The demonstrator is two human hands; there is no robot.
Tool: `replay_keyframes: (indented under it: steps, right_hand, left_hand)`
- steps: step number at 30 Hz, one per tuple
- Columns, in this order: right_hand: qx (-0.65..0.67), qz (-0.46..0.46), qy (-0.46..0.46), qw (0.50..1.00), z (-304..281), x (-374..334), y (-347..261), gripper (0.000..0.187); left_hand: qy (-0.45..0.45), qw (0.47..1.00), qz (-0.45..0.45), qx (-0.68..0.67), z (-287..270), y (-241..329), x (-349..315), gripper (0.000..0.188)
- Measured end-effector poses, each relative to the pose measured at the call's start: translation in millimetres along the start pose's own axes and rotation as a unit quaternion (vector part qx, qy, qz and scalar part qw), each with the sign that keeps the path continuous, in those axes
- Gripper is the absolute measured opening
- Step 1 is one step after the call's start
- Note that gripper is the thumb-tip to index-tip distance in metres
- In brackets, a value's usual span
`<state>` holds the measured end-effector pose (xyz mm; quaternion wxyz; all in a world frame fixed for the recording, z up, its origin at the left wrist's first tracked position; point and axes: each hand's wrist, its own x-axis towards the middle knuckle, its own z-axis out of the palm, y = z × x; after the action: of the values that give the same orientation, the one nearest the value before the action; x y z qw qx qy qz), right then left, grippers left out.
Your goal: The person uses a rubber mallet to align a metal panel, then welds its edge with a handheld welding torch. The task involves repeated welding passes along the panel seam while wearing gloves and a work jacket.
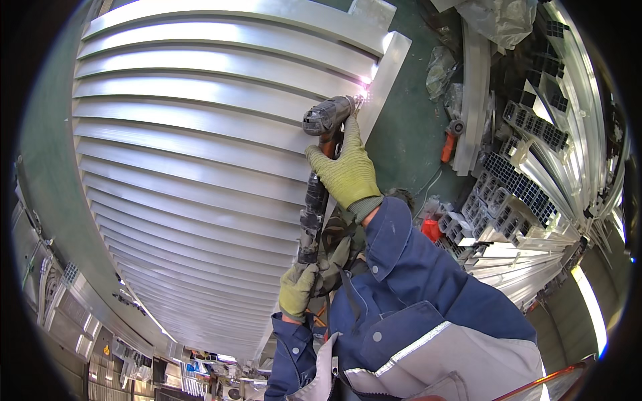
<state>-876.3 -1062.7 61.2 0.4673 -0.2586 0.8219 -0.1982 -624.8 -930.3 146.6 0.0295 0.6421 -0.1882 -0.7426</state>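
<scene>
My right hand (348, 174), in a yellow-green ribbed glove, is closed round the upper part of a long dark power tool (326, 119) with an orange-brown band below its head. Its exact kind cannot be made out. Lower down, my left hand (295, 292), gloved alike, grips near the tool's wrapped black lower end. The tool's tip meets a silvery metal frame bar (389, 67) close to where the slats end, and a pinkish-white glow (363, 92) shines there. Wide parallel metal slats (200, 130) form the panel left of the tool.
Green floor (401, 127) runs along the panel's right edge. Farther right lie an orange-handled tool (449, 144), long metal profiles (473, 93), crumpled plastic wrap (503, 20) and stacked hollow metal sections (498, 204). A red object (431, 230) sits beside my right sleeve.
</scene>
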Motion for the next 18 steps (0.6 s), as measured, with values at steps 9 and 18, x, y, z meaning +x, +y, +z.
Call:
replay_keyframes:
  steps: [9, 18]
  right_hand:
    - [-0.004, 0.019, -0.016, 1.0, 1.0, -6.3, 0.2, 0.116]
    - [0.012, 0.025, 0.007, 1.0, 7.4, -14.9, 3.0, 0.111]
  left_hand:
    - [0.003, 1.0, -0.005, 0.002, -1.1, -1.3, -5.3, 0.044]
    - [0.008, 1.0, -0.003, 0.004, -5.1, -12.1, -9.0, 0.044]
